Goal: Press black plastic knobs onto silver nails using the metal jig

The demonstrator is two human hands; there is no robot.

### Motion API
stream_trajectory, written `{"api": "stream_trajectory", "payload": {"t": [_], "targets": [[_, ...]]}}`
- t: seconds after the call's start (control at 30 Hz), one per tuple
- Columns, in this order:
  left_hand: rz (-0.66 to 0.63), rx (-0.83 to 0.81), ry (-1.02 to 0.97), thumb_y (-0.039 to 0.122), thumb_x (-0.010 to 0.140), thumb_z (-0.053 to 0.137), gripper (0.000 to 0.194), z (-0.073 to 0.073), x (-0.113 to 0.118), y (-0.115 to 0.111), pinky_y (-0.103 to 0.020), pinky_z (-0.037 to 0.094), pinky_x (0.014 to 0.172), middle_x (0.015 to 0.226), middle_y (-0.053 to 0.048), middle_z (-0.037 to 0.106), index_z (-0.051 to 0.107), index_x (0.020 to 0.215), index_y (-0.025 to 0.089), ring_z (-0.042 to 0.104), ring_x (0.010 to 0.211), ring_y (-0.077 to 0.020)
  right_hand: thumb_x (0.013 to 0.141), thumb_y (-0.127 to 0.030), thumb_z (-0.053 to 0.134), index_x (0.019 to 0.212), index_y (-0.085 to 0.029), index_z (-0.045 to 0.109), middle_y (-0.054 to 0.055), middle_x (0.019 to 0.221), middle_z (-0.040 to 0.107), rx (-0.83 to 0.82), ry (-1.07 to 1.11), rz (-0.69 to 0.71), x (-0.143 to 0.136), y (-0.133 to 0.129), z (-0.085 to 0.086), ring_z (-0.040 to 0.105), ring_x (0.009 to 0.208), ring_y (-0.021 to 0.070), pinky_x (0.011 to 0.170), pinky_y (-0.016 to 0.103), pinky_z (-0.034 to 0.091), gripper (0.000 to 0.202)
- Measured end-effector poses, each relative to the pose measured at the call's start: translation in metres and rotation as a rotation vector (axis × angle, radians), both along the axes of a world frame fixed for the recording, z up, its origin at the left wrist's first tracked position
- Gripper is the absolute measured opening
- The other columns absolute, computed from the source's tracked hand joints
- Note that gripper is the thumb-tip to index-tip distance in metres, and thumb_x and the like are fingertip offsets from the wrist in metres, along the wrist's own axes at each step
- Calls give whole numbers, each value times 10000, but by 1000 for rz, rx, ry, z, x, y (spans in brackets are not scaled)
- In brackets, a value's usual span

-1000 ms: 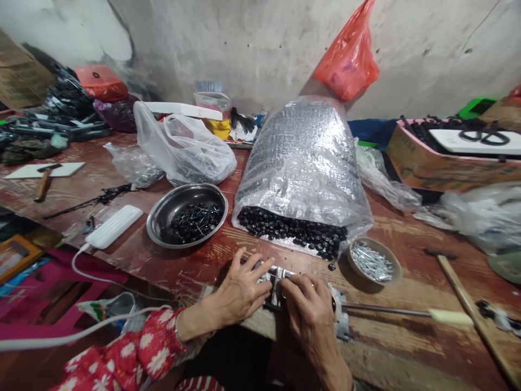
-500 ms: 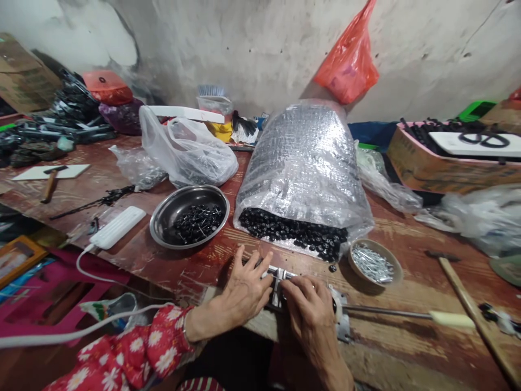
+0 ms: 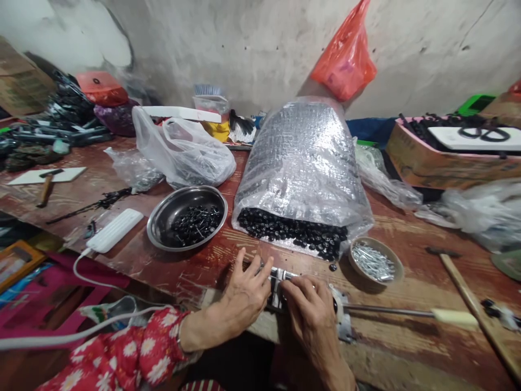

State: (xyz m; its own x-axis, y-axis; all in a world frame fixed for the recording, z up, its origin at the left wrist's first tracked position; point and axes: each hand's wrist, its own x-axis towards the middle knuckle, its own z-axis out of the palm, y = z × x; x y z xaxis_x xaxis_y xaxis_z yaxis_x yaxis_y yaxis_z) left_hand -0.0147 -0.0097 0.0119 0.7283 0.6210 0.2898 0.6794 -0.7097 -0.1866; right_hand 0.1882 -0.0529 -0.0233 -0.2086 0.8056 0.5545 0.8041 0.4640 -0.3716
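With left hand (image 3: pixel 244 290) spread over the left of a small silver-and-black metal fixture (image 3: pixel 278 283) at the near edge of the scratched red-brown wooden desk (image 3: pixel 391 345), curls right hand (image 3: pixel 311 305) over the fixture's right; cannot tell if pinching anything. Seems busy at close fingerwork, probably calling for steady pressure next. Has little room nearside, some beyond, short of the transparent plastic bag (image 3: pixel 301 157) of black round pieces (image 3: pixel 295 232).

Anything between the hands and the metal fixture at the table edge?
Nothing visible. The left hand and right hand are both at the metal fixture, on either side of its exposed middle. What lies under the fingers is hidden.
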Motion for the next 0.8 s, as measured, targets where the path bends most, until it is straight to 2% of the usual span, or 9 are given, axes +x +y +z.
{"api": "stream_trajectory", "payload": {"t": [0.1,0.23,0.4,0.6,0.8], "targets": [[16,30,17,326,993,551,224,-2,3,1,-693,78,1190,1454,-102,613,713,1054,185,544,1234,-361,980,-104,582,1206,-240,653,56,1104,690,-2,-3,0,0,0,-1,530,1082,266,928,429,433,273],[25,-7,17,345,994,554,232,-5,3,4,-704,108,1180,1488,-110,584,708,1085,197,525,1261,-367,974,-112,596,1205,-230,662,63,1105,692,9,-7,-4,0,0,-1,525,1093,272,934,432,433,267],[21,-115,-98,362,981,586,216,-8,-3,5,-681,176,1185,1544,-97,533,698,1106,225,523,1293,-343,986,-126,580,1189,-234,670,60,1087,694,15,10,-11,-1,-2,0,530,1086,266,942,435,421,246],[-20,-294,-260,396,975,612,214,-6,-20,4,-648,209,1202,1607,-79,460,700,1126,273,457,1400,-322,991,-146,585,1176,-253,673,47,1089,698,-24,48,-14,-2,-2,2,534,1056,255,931,430,417,231],[-112,-283,-125,482,967,641,246,-1,-23,12,-684,186,1196,1612,-79,457,718,1073,274,453,1395,-357,989,-136,578,1173,-247,667,46,1082,696,-38,66,-13,-2,-1,4,532,1067,252,937,427,405,232]]}}
